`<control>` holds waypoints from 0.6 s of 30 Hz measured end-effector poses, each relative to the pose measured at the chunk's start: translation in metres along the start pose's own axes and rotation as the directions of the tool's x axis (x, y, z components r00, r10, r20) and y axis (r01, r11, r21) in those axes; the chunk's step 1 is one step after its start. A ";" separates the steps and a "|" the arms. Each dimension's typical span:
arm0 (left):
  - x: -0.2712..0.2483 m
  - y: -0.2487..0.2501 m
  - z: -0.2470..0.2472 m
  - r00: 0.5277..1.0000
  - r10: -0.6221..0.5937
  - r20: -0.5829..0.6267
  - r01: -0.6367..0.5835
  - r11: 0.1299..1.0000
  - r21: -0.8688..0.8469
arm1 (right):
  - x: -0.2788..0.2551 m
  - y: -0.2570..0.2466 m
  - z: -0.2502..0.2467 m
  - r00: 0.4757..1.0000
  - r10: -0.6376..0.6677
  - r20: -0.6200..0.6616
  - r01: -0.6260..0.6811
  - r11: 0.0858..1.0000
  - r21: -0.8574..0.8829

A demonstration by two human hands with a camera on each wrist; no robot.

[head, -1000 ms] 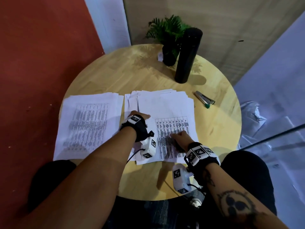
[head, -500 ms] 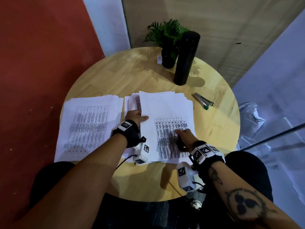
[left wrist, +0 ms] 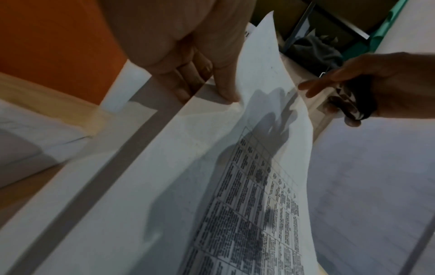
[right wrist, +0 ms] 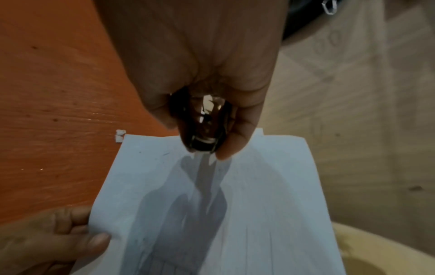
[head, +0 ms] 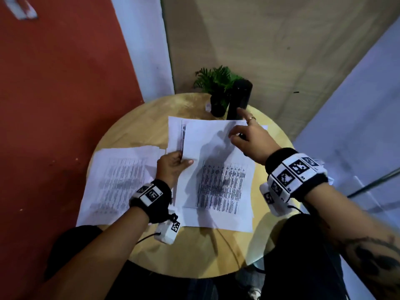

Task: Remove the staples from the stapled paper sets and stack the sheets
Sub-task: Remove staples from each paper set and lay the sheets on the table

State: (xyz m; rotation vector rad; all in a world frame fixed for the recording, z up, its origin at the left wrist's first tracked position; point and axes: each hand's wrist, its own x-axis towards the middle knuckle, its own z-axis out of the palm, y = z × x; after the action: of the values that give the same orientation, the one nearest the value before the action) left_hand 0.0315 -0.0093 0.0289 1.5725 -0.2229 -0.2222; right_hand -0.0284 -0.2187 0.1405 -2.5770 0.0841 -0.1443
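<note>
One lifted paper set (head: 216,161) sits at the centre of a round wooden table (head: 134,131), above more sheets. A second paper stack (head: 116,180) lies at nine o'clock. The left hand (head: 171,167) pinches the set's left edge. The right hand (head: 251,137) grips a dark staple remover (right wrist: 204,126) at its top edge. One potted plant (head: 216,83) and one black flask (head: 240,98) stand at twelve o'clock.
</note>
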 end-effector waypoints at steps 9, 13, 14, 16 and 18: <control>-0.014 0.040 -0.013 0.989 0.099 -0.107 -0.089 0.991 0.099 | -0.004 -0.039 -0.046 0.997 -0.060 0.047 0.064 0.993 -0.100; -0.023 0.091 -0.026 0.853 0.390 -0.346 -0.237 0.881 0.410 | -0.016 -0.064 -0.069 0.990 -0.139 0.012 0.140 0.986 -0.093; -0.026 0.110 -0.029 0.807 0.479 -0.347 -0.298 0.836 0.460 | -0.018 -0.072 -0.075 0.987 -0.161 0.002 0.161 0.982 -0.100; -0.028 0.145 -0.029 0.771 0.576 -0.272 -0.391 0.765 0.512 | -0.024 -0.084 -0.083 0.981 -0.193 -0.014 0.192 0.978 -0.080; -0.032 0.179 -0.025 0.759 0.632 -0.156 -0.438 0.673 0.596 | -0.029 -0.095 -0.091 0.977 -0.210 -0.038 0.209 0.977 -0.035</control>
State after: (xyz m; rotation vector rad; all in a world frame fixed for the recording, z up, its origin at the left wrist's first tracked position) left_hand 0.0079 0.0214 0.2078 1.9770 -0.4970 0.6603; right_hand -0.0653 -0.1834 0.2655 -2.6094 -0.1721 -0.2771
